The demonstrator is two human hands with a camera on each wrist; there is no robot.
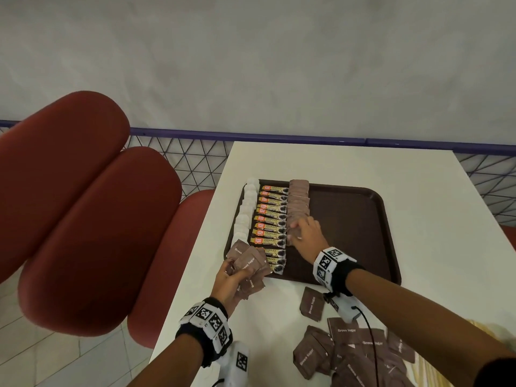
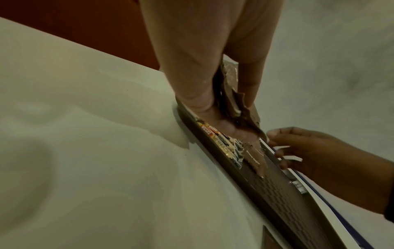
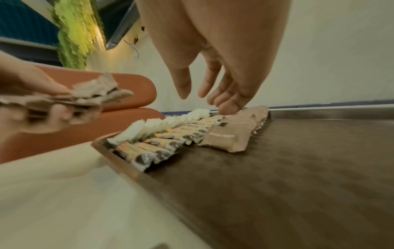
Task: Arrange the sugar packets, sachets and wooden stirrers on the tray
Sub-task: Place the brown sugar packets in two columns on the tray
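Hands: left point(image 1: 229, 280) gripping brown sugar packets point(image 1: 249, 261), right point(image 1: 307, 233) fingertips on tray row point(image 1: 298, 202).

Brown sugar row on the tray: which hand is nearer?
Right. The right hand has its fingertips on the brown sugar row; the left hand grips a bunch of packets at the tray's near-left corner.

The right half of the tray point(image 1: 349, 227) is left bare. Its left half is taken up by three rows: white packets point(image 1: 245, 210), granule sachets point(image 1: 269, 219) and brown sugar packets point(image 1: 298, 199). The table's near edge is cluttered by loose brown sugar packets point(image 1: 349, 350), and its left side is flanked by red chairs point(image 1: 92, 219).
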